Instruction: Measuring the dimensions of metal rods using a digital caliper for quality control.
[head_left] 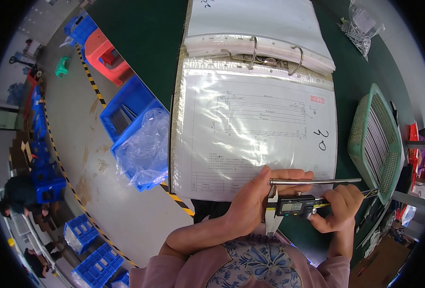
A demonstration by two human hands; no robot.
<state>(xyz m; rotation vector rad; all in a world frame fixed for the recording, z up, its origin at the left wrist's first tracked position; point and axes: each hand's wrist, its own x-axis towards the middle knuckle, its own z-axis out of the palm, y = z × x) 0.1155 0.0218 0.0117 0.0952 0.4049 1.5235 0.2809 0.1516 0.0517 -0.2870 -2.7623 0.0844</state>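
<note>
Gripping a thin metal rod (pixel 313 181) near the table's (pixel 145 38) near edge, the left hand (pixel 255 197) closes around it; the right hand (pixel 339 209) clasps a digital caliper (pixel 294 206) just beneath. Beyond lies an open ring binder (pixel 255 96); a green basket (pixel 373 139) sits at the right edge.

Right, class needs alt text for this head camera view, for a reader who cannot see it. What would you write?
A person's left hand holds a thin metal rod in a digital caliper that the right hand grips. Behind them, an open ring binder with a sleeved technical drawing lies on a green table, beside a green basket of rods.
</note>
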